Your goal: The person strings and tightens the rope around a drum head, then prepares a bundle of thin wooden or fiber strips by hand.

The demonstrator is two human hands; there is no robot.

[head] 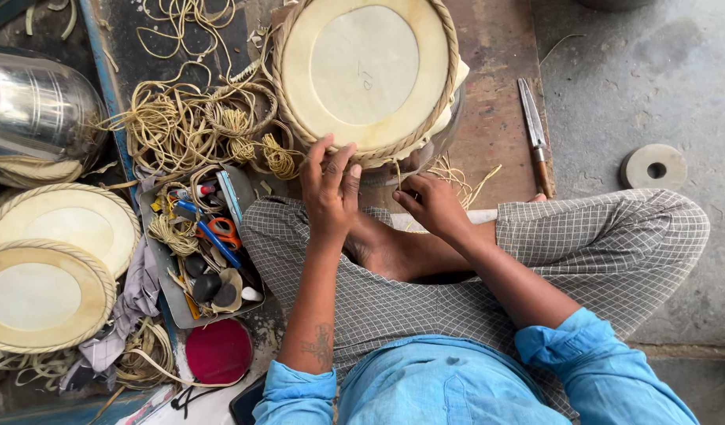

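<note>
Both hands reach forward, left (331, 189) fingers spread, right (433, 205) fingers pinched.
</note>
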